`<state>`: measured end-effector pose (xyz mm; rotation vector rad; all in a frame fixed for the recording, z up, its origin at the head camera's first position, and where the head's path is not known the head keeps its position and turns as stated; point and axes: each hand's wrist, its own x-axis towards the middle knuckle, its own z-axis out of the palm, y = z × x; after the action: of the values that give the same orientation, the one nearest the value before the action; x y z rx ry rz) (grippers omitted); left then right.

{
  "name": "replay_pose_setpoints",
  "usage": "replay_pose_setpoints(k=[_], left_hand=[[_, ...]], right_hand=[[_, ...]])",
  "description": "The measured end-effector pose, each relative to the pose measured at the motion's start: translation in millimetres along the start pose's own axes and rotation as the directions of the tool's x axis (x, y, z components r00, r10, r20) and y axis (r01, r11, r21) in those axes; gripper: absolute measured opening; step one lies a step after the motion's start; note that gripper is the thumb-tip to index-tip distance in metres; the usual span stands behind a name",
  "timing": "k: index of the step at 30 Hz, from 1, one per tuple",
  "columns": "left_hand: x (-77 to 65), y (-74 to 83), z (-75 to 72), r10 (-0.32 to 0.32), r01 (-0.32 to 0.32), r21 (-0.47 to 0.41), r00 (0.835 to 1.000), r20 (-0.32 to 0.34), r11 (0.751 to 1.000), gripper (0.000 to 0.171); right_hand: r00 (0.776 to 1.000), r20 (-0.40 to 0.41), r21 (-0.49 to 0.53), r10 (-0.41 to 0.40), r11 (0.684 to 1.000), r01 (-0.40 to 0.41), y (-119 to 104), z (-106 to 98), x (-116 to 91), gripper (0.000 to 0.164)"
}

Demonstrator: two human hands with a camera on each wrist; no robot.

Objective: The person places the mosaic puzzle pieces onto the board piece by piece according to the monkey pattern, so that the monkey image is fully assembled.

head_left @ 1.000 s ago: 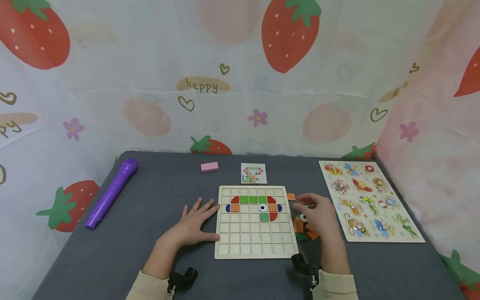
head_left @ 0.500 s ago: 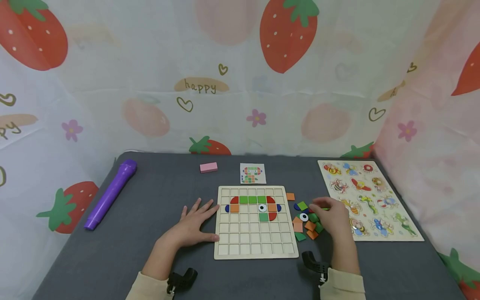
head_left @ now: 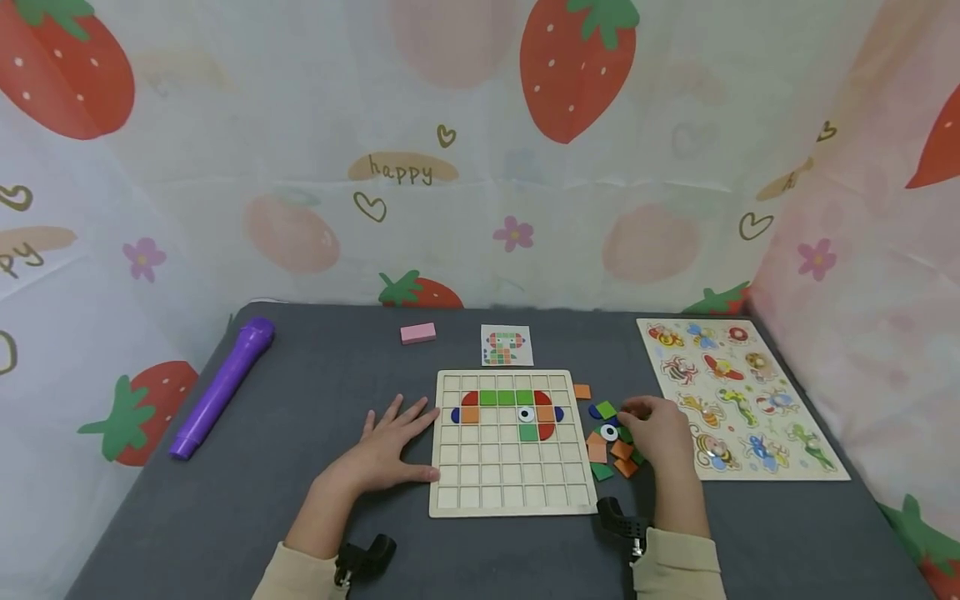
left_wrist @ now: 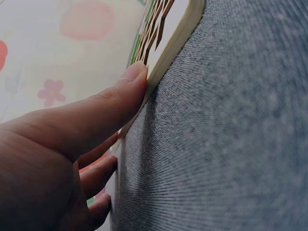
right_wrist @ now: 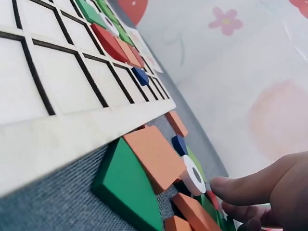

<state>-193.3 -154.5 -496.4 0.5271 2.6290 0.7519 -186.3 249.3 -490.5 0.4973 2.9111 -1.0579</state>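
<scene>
A wooden grid board (head_left: 512, 498) lies on the table, with red, green, orange and blue pieces and an eye piece in its upper rows. My left hand (head_left: 393, 457) rests spread at the board's left edge; in the left wrist view its thumb (left_wrist: 103, 107) presses that edge. Right of the board is a pile of loose pieces, among them an eye piece (right_wrist: 193, 176), an orange square (right_wrist: 155, 156) and a green piece (right_wrist: 124, 190). Over the pile's right side, my right hand (head_left: 662, 435) has curled fingers and pinches a red piece (right_wrist: 213, 199), mostly hidden.
A small pattern card (head_left: 507, 346) lies behind the board, with a pink block (head_left: 417, 333) to its left. A purple microphone-shaped stick (head_left: 222, 387) lies at far left. At right, a bug-picture board (head_left: 806, 400) lies partly behind my right hand.
My right hand moved right off the middle of the pile, uncovering several pieces, then slightly back left. The left hand stays on the board's edge.
</scene>
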Motion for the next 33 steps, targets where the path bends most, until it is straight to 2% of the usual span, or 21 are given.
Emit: replay_pose_setpoints(k=[6, 14, 20, 24, 29, 33], left_hand=[[-0.7, 0.7, -1.3, 0.003, -0.003, 0.001, 1.000, 0.003, 1.000, 0.098], [-0.7, 0.4, -0.4, -0.002, 0.002, 0.004, 1.000, 0.001, 1.000, 0.098], [0.2, 1.1, 0.3, -0.009, 0.009, 0.006, 1.000, -0.001, 1.000, 0.097], [0.7, 1.1, 0.6, -0.013, 0.013, 0.012, 1.000, -0.003, 1.000, 0.097], [-0.4, 1.9, -0.3, -0.010, 0.010, 0.013, 1.000, -0.004, 1.000, 0.097], [-0.5, 2.6, -1.0, -0.007, 0.007, 0.013, 1.000, 0.000, 1.000, 0.097]], right_hand=[[0.999, 0.016, -0.021, 0.031, 0.999, -0.031, -0.2, 0.1, -0.4, 0.031], [0.999, -0.011, 0.028, 0.041, 0.999, -0.041, 1.1, -0.9, -0.1, 0.020], [0.999, -0.019, 0.119, 0.040, 0.992, -0.037, 0.9, -7.0, -0.1, 0.031], [0.999, 0.004, 0.222, 0.034, 0.974, -0.034, -8.4, -9.9, 0.0, 0.036], [0.997, 0.064, 0.336, -0.041, 0.942, 0.017, -29.9, -6.1, -5.7, 0.036], [0.989, 0.114, 0.426, -0.096, 0.904, 0.039, -46.8, 3.7, -10.6, 0.030]])
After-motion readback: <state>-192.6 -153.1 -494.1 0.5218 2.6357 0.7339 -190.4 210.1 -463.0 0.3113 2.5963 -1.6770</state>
